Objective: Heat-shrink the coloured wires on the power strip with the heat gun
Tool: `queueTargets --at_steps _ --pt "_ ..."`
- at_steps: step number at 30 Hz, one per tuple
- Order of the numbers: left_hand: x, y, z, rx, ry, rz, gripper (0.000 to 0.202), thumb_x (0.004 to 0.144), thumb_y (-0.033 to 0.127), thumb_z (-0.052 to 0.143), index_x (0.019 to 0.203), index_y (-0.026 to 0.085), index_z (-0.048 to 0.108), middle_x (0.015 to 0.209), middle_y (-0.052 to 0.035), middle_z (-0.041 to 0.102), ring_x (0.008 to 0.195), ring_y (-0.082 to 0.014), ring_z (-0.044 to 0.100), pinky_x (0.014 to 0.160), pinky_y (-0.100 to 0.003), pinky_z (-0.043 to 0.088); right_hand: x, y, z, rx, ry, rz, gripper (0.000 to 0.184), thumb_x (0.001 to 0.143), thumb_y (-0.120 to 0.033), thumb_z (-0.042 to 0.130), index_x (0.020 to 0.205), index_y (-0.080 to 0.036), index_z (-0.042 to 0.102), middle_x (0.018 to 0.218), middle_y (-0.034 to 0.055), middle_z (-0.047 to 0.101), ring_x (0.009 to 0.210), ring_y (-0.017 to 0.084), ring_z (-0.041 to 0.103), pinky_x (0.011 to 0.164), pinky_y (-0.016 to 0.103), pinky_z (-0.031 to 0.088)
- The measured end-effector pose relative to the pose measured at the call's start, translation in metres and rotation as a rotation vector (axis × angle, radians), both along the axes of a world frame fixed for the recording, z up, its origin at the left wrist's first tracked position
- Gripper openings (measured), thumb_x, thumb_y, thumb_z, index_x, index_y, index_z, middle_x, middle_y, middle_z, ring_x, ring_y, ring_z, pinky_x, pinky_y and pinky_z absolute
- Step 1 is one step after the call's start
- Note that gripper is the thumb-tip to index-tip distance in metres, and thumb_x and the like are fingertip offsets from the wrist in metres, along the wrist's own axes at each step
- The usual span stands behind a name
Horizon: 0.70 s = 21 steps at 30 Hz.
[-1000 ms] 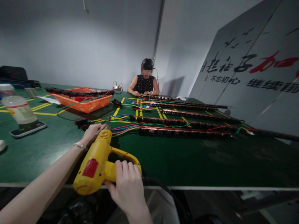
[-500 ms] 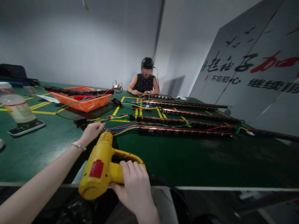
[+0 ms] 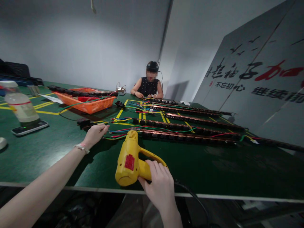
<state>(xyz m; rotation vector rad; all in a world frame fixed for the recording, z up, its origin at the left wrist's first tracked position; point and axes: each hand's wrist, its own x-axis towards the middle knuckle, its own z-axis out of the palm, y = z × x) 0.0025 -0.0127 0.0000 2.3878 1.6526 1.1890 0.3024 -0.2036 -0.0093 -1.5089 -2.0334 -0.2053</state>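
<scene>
A yellow heat gun (image 3: pixel 128 158) is gripped by its handle in my right hand (image 3: pixel 160 180). Its nozzle points away from me, close to the coloured wires (image 3: pixel 121 130) at the left end of the nearest copper-and-black strip (image 3: pixel 185 136). My left hand (image 3: pixel 96 134) is closed just left of the loose wire ends, its fingers curled beside them. Whatever those fingers pinch is hidden. Just beyond the left hand lies a black connector (image 3: pixel 83 123) with yellow and green wires.
More long strips (image 3: pixel 204 118) lie across the green table (image 3: pixel 201 167). An orange basket (image 3: pixel 91 106) holds another strip. At left, a bottle (image 3: pixel 21 106) stands on a small flat device (image 3: pixel 30 127). Opposite me sits a person (image 3: pixel 150 84), hands on the table.
My right hand has moved the heat gun right and slightly farther from me, so its nozzle is now away from my left hand. The left hand has barely moved.
</scene>
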Motion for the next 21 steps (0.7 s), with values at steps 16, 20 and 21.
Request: queueTargets --at_steps 16,20,21 --pt "0.005 0.006 -0.006 -0.030 -0.052 0.064 0.046 0.089 0.050 0.034 0.055 0.019 0.041 0.056 0.0005 0.047 0.053 -0.0115 0.043 0.056 -0.024 0.030 -0.011 -0.001 -0.010 0.071 -0.073 -0.078 0.046 0.080 -0.041 0.064 0.116 -0.016 0.051 0.096 0.0070 0.057 0.085 0.024 0.051 0.077 0.038 0.038" --pt "0.004 0.008 -0.008 -0.053 -0.051 0.087 0.045 0.088 0.051 0.035 0.057 0.019 0.040 0.055 0.0011 0.047 0.052 -0.0114 0.042 0.055 -0.024 0.029 -0.027 -0.005 -0.010 0.079 -0.100 -0.044 0.047 0.080 -0.042 0.062 0.116 -0.013 0.051 0.093 0.0081 0.057 0.080 0.024 0.050 0.072 0.038 0.040" --pt "0.004 0.008 -0.008 -0.059 -0.049 0.092 0.045 0.088 0.051 0.034 0.057 0.019 0.040 0.055 0.0011 0.047 0.052 -0.0115 0.042 0.055 -0.024 0.029 -0.031 -0.006 -0.009 0.074 -0.105 -0.026 0.048 0.081 -0.042 0.061 0.117 -0.013 0.051 0.092 0.0083 0.057 0.080 0.024 0.050 0.071 0.038 0.040"
